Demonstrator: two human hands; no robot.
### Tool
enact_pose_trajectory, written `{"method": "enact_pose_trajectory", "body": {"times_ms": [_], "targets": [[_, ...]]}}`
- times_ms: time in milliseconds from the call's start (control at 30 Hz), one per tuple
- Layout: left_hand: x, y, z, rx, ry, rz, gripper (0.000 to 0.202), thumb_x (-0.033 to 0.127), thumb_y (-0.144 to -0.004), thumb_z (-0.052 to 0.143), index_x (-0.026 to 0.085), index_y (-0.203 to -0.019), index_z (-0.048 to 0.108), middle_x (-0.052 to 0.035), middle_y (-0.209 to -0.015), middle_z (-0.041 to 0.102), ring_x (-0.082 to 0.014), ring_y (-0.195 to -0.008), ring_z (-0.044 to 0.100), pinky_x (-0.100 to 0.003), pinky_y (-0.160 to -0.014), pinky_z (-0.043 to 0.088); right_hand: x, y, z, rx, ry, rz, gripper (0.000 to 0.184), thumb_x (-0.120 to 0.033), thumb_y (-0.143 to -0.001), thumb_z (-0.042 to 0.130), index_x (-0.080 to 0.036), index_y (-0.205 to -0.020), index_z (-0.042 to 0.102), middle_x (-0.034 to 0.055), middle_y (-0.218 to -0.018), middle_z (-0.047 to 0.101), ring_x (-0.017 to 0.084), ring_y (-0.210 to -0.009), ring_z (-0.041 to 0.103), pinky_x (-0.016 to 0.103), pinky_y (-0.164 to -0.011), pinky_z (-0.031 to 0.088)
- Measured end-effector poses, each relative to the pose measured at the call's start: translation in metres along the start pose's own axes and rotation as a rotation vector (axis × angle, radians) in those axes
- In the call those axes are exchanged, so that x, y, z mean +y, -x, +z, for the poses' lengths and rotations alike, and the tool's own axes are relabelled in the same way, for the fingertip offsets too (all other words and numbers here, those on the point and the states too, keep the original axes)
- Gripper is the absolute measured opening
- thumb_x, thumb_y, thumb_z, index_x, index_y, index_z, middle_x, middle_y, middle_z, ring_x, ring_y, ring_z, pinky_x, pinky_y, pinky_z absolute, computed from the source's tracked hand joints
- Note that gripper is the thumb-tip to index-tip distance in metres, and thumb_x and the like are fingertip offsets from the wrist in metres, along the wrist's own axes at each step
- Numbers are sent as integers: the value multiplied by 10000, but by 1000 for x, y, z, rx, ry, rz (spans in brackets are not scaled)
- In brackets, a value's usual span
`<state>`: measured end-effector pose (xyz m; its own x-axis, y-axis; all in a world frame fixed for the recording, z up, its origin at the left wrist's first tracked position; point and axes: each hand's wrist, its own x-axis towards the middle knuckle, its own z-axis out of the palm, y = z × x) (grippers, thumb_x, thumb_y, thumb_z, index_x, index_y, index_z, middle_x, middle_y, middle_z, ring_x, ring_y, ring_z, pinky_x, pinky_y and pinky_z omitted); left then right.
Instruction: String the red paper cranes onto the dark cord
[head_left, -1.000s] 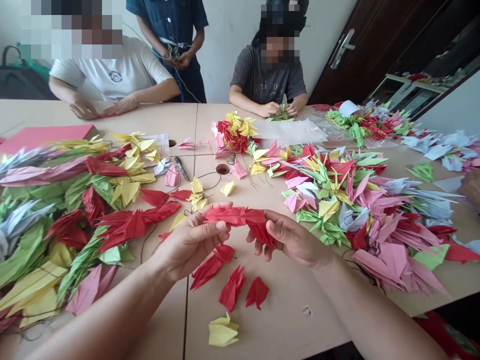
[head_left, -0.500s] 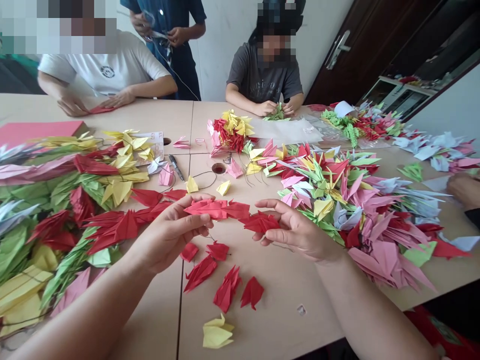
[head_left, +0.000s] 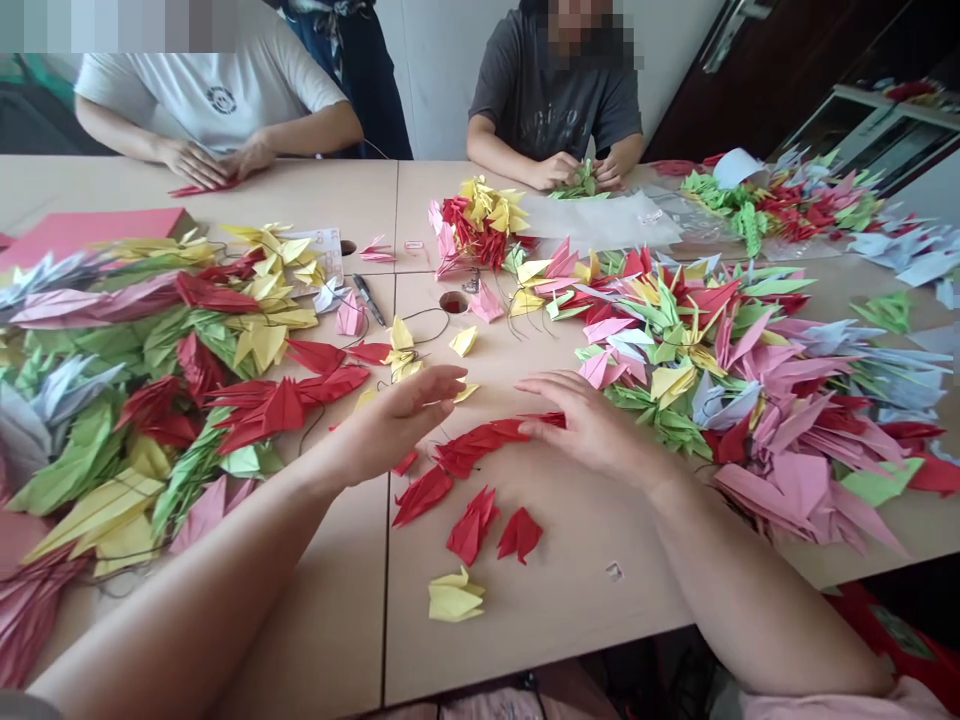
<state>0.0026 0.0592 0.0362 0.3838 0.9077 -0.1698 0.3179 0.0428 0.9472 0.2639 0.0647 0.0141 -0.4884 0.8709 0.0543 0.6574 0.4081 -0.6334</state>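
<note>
At frame centre, a red crane string [head_left: 480,443] lies on the bench [head_left: 570,600]. The left hand [head_left: 401,420] hovers open and empty. The right hand [head_left: 589,430] lies flat, fingertips touching the string's right end, not gripping. The paper looks light and easily crushed, so pinch the folded bodies gently.

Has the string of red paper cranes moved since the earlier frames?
Yes, downward. Earlier lifted between the hands, the string of red cranes now lies on the table beside the loose red cranes, left hand and right hand open over it.
</note>
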Motion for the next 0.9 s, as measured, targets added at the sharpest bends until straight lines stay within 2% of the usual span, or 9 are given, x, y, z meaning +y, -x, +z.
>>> {"method": "enact_pose_trajectory", "body": {"times_ms": [133,200,300,433,533,633,700,800,900], "targets": [[5,6,-6,-9,-94,-11,383,378,-904,578,213,-1250,573,-106,-1224,671,-259,-1151,627,-384,-934,518,-13,-5,12,-112,72,-167,317,-262,-846,757,-198,-1147,681,101,-1200,710,286,-1175,609,466,-1025,462],[2,13,-8,-75,-190,-25,404,355,-882,598,244,-1270,567,-92,-1233,674,-259,-1094,652,-373,-872,541,-12,-5,14,-128,97,-166,165,-186,-868,708,-201,-1033,708,78,-1067,739,264,-1046,655,434,-941,499],[-9,22,-7,-136,-421,18,459,232,-842,581,257,-1300,571,-92,-1283,665,-271,-1144,624,-402,-941,509,1,-4,7,-96,152,-116,126,-126,-891,624,-191,-955,711,80,-971,729,253,-935,660,410,-855,511],[-24,31,-5,-114,-577,44,504,170,-849,502,220,-1349,543,-102,-1227,691,-279,-1165,605,-427,-982,480,8,-1,-6,-35,214,-53,142,-139,-885,618,-167,-990,708,122,-1001,717,301,-971,636,465,-870,498],[-25,35,-3,-36,-620,93,433,208,-874,502,224,-1300,584,-90,-1165,714,-288,-1133,616,-420,-943,497,-6,3,-7,-28,186,-123,179,-181,-900,643,-183,-1069,704,118,-1101,713,304,-1080,610,491,-960,469],[-23,42,0,19,-649,194,359,235,-908,497,214,-1244,620,-99,-1133,722,-293,-1115,616,-435,-947,487,-28,7,4,-151,55,-310,220,-262,-898,693,-227,-1114,705,85,-1145,719,276,-1114,606,466,-971,479],[-24,48,4,-9,-655,227,346,289,-925,536,205,-1252,612,-106,-1109,722,-293,-1071,624,-443,-931,490,-37,8,15,-274,14,-378,232,-254,-887,710,-215,-1116,709,93,-1146,722,269,-1093,614,454,-953,490],[-31,55,10,-82,-672,251,431,344,-903,624,211,-1309,568,-112,-1160,697,-298,-1077,617,-445,-929,488,-38,7,26,-386,33,-352,142,-140,-885,675,-184,-1010,727,90,-1024,740,249,-990,642,428,-908,497],[-39,59,13,-76,-692,290,433,281,-908,614,207,-1329,547,-117,-1209,673,-298,-1100,608,-442,-954,472,-30,5,25,-371,52,-277,163,-77,-900,601,-179,-925,726,78,-921,731,235,-914,648,393,-845,501]]}}
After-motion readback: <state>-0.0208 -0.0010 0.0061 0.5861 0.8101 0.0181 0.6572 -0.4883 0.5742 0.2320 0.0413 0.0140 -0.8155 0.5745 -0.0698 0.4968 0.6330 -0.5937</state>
